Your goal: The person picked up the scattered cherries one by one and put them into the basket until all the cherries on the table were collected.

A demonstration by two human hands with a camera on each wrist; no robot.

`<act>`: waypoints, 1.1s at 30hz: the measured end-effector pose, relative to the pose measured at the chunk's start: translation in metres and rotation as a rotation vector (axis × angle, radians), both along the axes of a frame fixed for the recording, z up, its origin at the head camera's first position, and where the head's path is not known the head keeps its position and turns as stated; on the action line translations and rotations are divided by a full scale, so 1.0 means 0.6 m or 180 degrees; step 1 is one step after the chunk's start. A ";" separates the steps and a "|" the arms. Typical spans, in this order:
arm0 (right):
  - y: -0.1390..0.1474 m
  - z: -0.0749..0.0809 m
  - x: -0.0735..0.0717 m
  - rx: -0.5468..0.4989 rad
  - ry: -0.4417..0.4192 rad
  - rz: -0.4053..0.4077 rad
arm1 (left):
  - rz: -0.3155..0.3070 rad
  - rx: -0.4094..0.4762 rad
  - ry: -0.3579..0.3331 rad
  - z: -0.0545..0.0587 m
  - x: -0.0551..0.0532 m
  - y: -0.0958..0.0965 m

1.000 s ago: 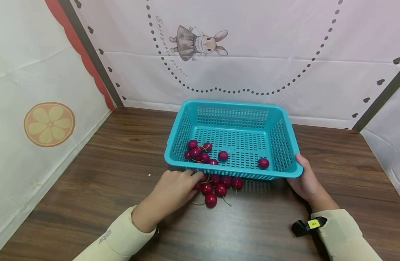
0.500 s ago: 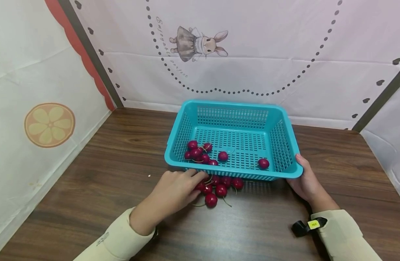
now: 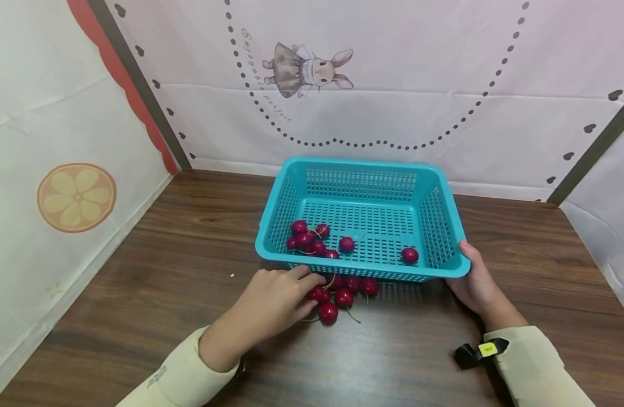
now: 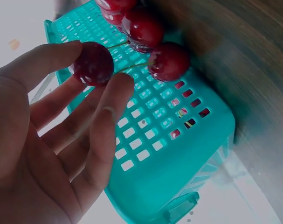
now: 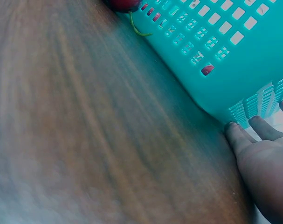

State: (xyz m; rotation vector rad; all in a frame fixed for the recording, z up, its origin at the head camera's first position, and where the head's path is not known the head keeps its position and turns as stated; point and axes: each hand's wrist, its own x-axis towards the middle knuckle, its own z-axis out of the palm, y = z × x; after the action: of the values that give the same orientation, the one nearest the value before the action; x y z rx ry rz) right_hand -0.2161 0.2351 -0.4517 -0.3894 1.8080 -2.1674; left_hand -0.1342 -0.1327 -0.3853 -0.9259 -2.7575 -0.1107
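In the head view my left hand is at the front left of a blue-green plastic basket. Its thumb and fingers pinch a dark red cherry, seen best in the left wrist view. More stemmed cherries lie on the table along the basket's front wall, right beside that hand. Several cherries are bunched inside at the basket's front left, and a single cherry sits toward the right. My right hand touches the basket's right end from outside, its fingers extended against the wall in the right wrist view.
The dark wooden table runs under everything. A white printed cloth hangs behind the basket, with more cloth at both sides. A black strap with a yellow tag hangs by the right cuff.
The left hand's thumb and fingers have closed on a cherry and drawn it slightly left, toward the person. The right hand and basket stay in place.
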 end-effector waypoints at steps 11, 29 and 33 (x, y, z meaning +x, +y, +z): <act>0.001 0.002 -0.001 0.0017 -0.0031 0.0004 | -0.0078 0.0254 -0.0198 0.014 0.013 0.009; -0.003 0.005 -0.004 0.0147 -0.0071 0.0054 | 0.0322 0.0567 0.0274 0.082 -0.051 -0.027; -0.001 0.007 -0.003 0.0163 -0.0057 0.0035 | 0.0461 0.0395 0.0332 0.084 -0.084 -0.036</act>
State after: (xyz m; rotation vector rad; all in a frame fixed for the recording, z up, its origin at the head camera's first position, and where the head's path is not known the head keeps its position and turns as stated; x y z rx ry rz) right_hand -0.2180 0.2343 -0.4476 -0.3662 1.8433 -2.1058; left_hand -0.1847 -0.1543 -0.3350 -0.6787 -2.6760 -0.2001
